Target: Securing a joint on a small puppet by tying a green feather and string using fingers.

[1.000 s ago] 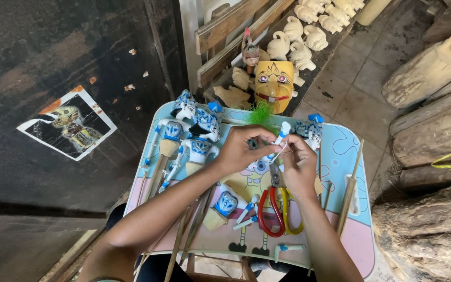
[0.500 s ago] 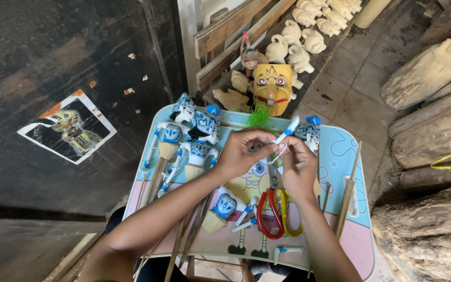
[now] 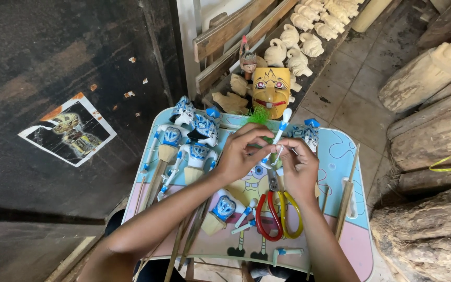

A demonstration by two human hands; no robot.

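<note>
Both my hands meet over the middle of a small pastel lap table [image 3: 335, 156]. My left hand [image 3: 241, 154] pinches the lower part of a small white and blue puppet arm [image 3: 282, 125] that sticks up between the hands. My right hand [image 3: 298, 167] grips the same piece from the right, fingers closed around its base. Just below the hands lie pliers with red and yellow handles [image 3: 277, 214]. Several blue and white painted puppets [image 3: 194, 136] lie on the table's left side.
Loose puppet arms [image 3: 246, 219] and thin wooden rods [image 3: 348, 193] lie on the table. Beyond it stand a yellow mask [image 3: 271, 91], unpainted carved pieces [image 3: 298, 47] and wooden slats. Logs [image 3: 429, 156] stack on the right; a picture [image 3: 69, 130] lies on the dark floor.
My hands stay together over the table; the small white and blue piece has tilted slightly and rises a bit higher between my fingers.
</note>
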